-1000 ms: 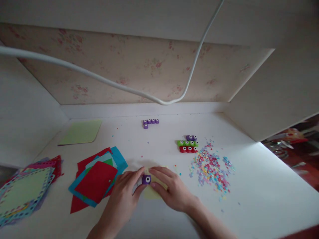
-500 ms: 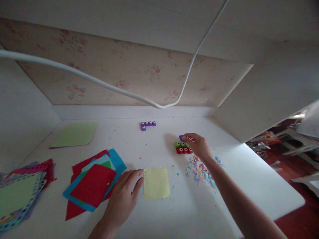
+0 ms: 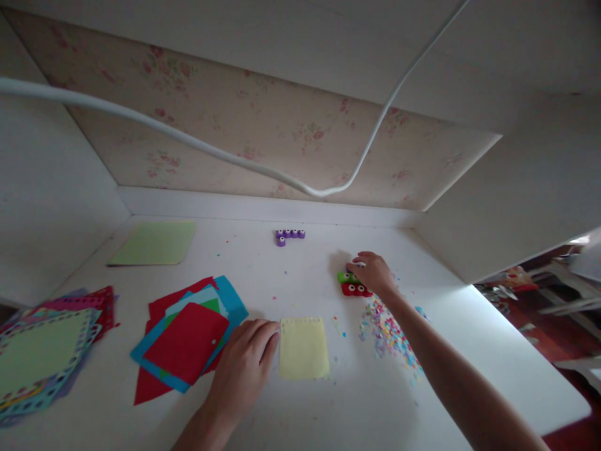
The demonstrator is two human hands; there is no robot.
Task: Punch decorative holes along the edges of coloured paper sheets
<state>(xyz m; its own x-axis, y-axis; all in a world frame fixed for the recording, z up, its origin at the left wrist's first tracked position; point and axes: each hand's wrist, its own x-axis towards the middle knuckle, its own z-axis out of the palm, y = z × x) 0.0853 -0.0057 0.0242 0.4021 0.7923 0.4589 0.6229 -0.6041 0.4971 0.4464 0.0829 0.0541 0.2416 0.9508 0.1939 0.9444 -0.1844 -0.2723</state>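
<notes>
My left hand lies on the white table with its fingers stretched out and the thumb a little apart. Its fingertips meet the upper left edge of a small yellow paper, which has tiny punched holes along its top and left edges. My right hand is at the row of small craft punches, its fingers closed on a purple craft punch that they mostly cover. Just in front of it stand green craft punches and red craft punches, partly hidden by the hand.
More purple punches stand near the back wall. Paper confetti is heaped under my right forearm. Red and blue sheets lie left, beside punched sheets and a pale green sheet. A white cable hangs across above.
My right hand has lowered the purple punch toward the back of the green row. The view has shifted slightly. My left hand stays by the yellow paper.
</notes>
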